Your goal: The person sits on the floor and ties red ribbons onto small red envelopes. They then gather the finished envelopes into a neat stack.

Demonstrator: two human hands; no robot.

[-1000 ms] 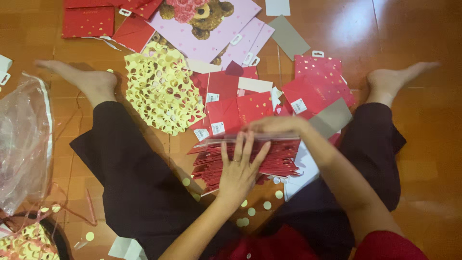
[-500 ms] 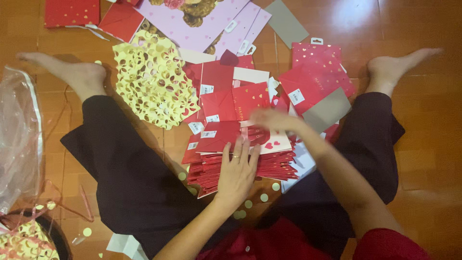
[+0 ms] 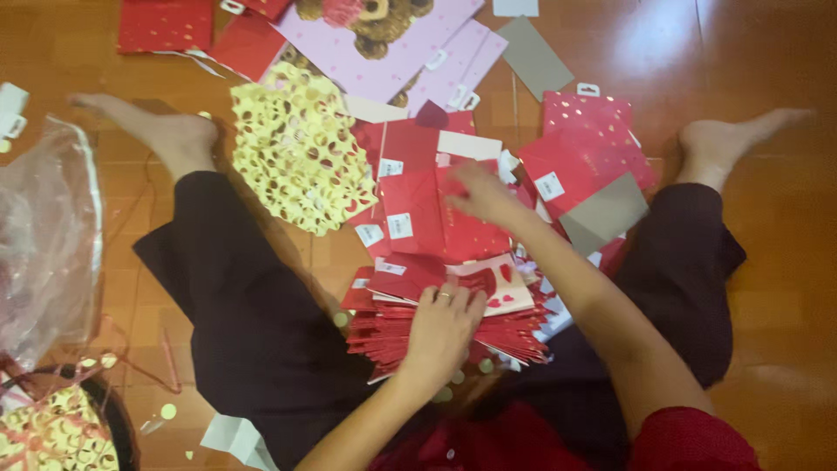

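I sit on a wooden floor with my legs spread. A stack of red envelopes [image 3: 514, 333] lies between my knees. My left hand [image 3: 442, 330] rests flat on top of that stack, fingers together, a ring on one finger. My right hand [image 3: 482, 194] reaches forward onto the loose red envelopes [image 3: 418, 205] beyond the stack; it is blurred and I cannot tell whether it grips one. A cream card with red hearts [image 3: 506, 288] lies on the stack's top.
A yellow-and-gold cut-paper sheet [image 3: 292, 148] lies by my left foot. Pink teddy-bear gift bags [image 3: 384, 44] and more red bags [image 3: 584, 139] lie ahead. A clear plastic bag [image 3: 44, 235] sits at left. Grey cards [image 3: 534, 54] and gold confetti dot the floor.
My right hand has left the stack and moved forward to the loose red envelopes. My left hand has stayed pressed on the stack. The view has shifted slightly downward.
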